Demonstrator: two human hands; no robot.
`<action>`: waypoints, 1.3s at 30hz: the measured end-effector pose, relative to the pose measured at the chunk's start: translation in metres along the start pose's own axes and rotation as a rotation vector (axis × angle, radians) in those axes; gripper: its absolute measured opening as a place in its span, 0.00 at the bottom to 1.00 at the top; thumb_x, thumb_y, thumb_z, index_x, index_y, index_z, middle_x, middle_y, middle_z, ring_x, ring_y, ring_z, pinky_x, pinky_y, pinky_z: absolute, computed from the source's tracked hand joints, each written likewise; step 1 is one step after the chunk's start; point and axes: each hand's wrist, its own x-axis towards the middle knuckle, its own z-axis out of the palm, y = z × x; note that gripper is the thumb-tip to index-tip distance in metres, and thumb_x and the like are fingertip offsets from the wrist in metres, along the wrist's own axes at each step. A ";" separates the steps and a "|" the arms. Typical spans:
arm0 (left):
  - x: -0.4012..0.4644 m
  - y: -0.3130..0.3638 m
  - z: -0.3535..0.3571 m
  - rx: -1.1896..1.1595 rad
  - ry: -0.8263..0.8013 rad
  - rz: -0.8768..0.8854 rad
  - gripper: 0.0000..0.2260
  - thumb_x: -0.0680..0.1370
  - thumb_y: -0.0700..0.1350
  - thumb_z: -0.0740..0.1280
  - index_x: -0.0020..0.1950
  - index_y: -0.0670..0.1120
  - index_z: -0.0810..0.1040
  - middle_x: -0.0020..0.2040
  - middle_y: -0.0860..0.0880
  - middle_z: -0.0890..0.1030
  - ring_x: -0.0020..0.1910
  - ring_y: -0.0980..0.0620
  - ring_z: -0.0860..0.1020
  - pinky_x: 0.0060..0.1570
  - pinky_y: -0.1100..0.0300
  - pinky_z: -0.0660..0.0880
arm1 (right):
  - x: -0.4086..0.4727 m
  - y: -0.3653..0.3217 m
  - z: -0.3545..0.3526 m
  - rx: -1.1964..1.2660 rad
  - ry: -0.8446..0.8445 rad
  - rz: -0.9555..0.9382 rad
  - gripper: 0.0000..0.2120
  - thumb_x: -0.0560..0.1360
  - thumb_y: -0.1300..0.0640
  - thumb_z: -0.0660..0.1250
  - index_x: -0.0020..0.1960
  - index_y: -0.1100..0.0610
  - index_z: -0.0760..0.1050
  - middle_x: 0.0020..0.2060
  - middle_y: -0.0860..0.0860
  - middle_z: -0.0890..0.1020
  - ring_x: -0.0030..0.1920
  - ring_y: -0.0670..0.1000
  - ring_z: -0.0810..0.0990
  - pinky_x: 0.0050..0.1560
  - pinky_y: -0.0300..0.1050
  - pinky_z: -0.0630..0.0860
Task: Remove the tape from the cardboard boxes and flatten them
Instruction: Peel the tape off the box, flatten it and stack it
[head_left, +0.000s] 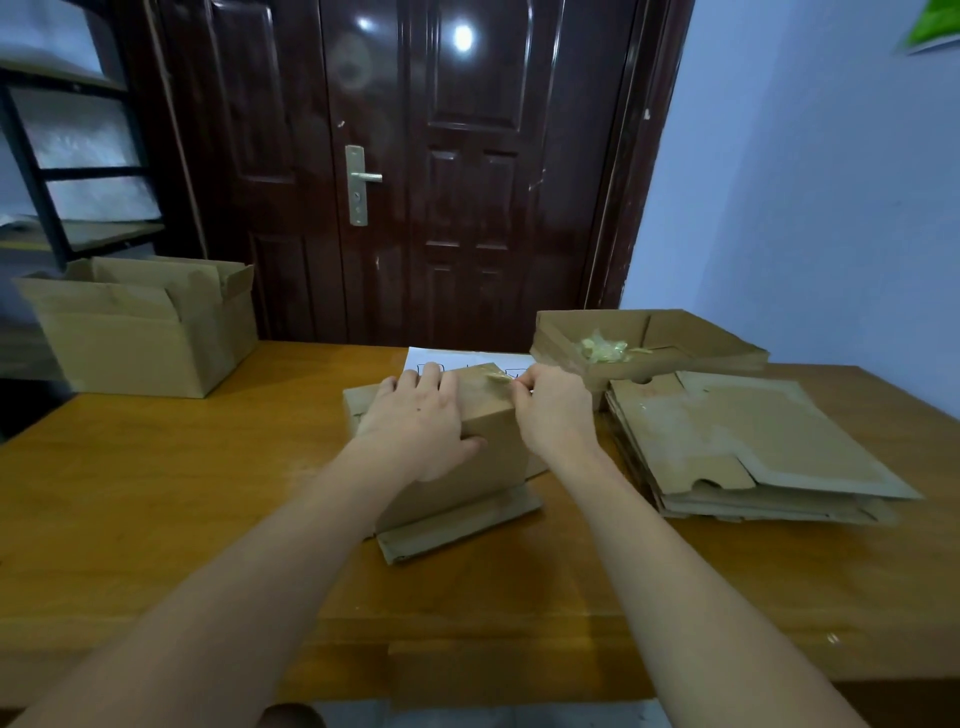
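Behind the wooden worktop (156, 493) stands a dark door (415, 156). On the middle of the worktop is a small cardboard box (488, 447). Left hand (415, 415) lies over its top, fingers curled on the far edge in a firm grip. Right hand (553, 410) pinches the tape (496, 378) at the top. At right lies a pile of flattened boxes (753, 447); at far left, an open box (145, 327).

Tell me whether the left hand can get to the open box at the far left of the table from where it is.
Probably yes. The table between the left hand and the open box shows nothing in the way, but the hand would have to let go of the small box.
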 end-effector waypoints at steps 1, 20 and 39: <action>-0.001 0.000 -0.001 0.000 -0.001 0.001 0.35 0.77 0.72 0.62 0.73 0.47 0.65 0.68 0.46 0.71 0.69 0.42 0.71 0.72 0.43 0.68 | -0.002 -0.003 0.001 -0.077 0.018 -0.023 0.10 0.83 0.54 0.63 0.52 0.57 0.81 0.45 0.51 0.83 0.48 0.54 0.81 0.50 0.49 0.78; -0.002 0.005 -0.002 0.019 0.003 -0.039 0.35 0.79 0.69 0.61 0.75 0.46 0.64 0.71 0.44 0.69 0.70 0.39 0.70 0.71 0.40 0.67 | 0.001 0.018 0.013 0.376 -0.070 0.081 0.16 0.83 0.45 0.63 0.61 0.54 0.81 0.55 0.47 0.82 0.56 0.48 0.77 0.47 0.40 0.67; -0.006 0.006 0.000 0.024 0.026 -0.066 0.34 0.79 0.69 0.62 0.76 0.46 0.64 0.72 0.43 0.70 0.71 0.39 0.70 0.72 0.38 0.67 | 0.008 0.003 0.028 0.203 0.202 0.136 0.08 0.80 0.50 0.69 0.42 0.49 0.78 0.35 0.41 0.76 0.41 0.47 0.75 0.46 0.45 0.71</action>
